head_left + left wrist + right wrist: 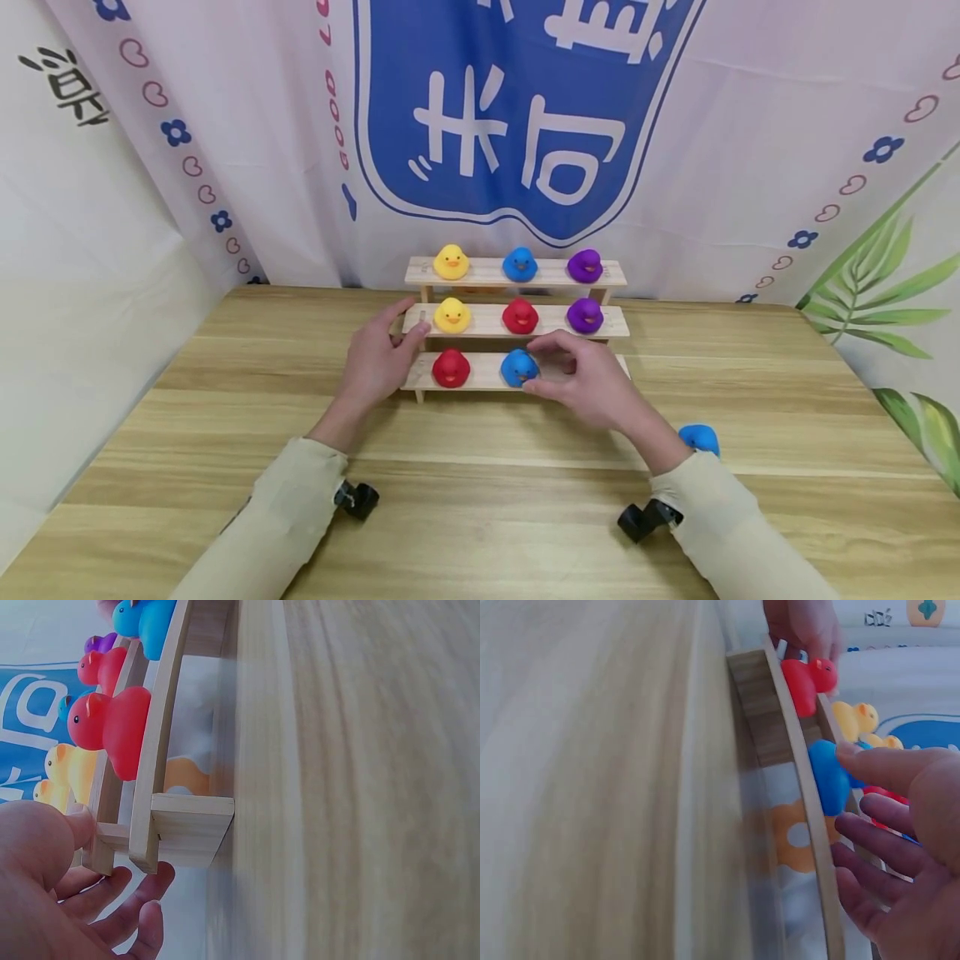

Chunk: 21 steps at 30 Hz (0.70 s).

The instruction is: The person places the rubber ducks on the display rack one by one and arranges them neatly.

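Observation:
A three-step wooden rack [487, 383] holds several rubber ducks. My left hand [378, 354] grips the rack's left end, thumb on the middle step and fingers around its edge. At the middle of the bottom step, my right hand [588, 379] pinches a blue duck [516, 371] between thumb and index finger; its other fingers spread beside the step in the right wrist view. To the left on that step sits a red duck [451, 369]. Yellow [452, 317], red [521, 317] and purple [585, 317] ducks line the middle step.
The top step carries yellow [451, 263], blue [520, 265] and purple [585, 267] ducks. Another blue duck [699, 438] lies on the wooden table [480, 517], partly hidden by my right forearm. A printed curtain [300, 167] hangs close behind the rack.

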### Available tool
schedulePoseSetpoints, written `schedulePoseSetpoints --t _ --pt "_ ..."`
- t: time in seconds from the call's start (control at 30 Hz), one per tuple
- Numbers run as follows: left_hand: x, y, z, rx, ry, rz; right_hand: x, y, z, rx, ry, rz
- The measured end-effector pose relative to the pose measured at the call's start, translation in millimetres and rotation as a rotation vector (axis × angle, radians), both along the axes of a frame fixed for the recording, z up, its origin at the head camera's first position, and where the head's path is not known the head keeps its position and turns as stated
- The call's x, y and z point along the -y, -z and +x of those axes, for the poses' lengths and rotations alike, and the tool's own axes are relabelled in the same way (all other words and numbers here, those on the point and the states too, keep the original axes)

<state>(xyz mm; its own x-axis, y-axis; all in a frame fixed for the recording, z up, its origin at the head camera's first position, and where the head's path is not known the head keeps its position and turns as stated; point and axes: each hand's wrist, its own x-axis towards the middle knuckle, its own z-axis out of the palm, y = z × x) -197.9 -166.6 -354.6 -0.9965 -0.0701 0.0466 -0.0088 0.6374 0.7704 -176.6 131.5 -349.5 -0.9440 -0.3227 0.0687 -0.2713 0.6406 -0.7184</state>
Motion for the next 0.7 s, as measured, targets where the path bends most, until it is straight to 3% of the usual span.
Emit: schedulePoseSetpoints --t 0.27,0.53,0.7 --pt "-0.9 -0.6 0.7 0.010 -0.008 0.002 -28 -7.1 6.2 -0.065 -0.001 -0.069" --pt "-0.6 -0.2 0.1 0.001 -0.007 -0.006 -58 -17.4 20.6 -0.084 0.047 -0.065" --pt "-0.9 0.5 -0.8 0.009 -0.007 -0.013 -77 -15.2 25.0 -0.097 0.066 -0.075"
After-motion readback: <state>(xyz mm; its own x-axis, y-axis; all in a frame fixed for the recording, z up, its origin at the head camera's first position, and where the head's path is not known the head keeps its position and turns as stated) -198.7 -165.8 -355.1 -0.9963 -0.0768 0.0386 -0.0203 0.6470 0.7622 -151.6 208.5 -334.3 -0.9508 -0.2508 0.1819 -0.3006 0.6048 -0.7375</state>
